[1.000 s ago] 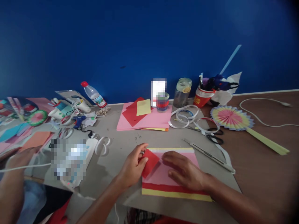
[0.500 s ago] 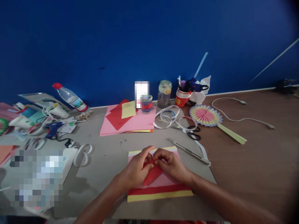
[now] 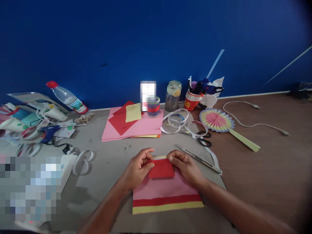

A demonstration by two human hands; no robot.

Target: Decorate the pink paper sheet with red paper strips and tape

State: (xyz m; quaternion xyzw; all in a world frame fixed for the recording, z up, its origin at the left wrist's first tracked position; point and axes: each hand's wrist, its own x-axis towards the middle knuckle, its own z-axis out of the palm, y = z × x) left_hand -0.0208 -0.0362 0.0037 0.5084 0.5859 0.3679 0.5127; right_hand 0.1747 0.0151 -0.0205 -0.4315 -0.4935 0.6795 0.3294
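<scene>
Between my two hands is a small rectangular piece of red paper (image 3: 161,169), held by its upper corners. My left hand (image 3: 140,167) pinches its left side between thumb and fingers. On the other side, my right hand (image 3: 184,164) grips the upper right corner with thumb and forefinger. Below the red piece lies a layered pink, red and yellow paper sheet (image 3: 165,190), with a yellow and a red band along its near edge. My hands cover parts of its far edge and sides.
Right of my hands lies a utility knife (image 3: 198,158), with scissors (image 3: 204,142) and tape rolls (image 3: 198,128) beyond. A pleated paper fan (image 3: 216,120) rests at right. Pink paper sheets (image 3: 114,130) lie behind; a bottle (image 3: 69,97) and a glue gun (image 3: 50,133) are at left.
The red paper, tilted and bunched between my close fingers before, is now spread level and rectangular. My hands have moved apart, and the view has shifted slightly.
</scene>
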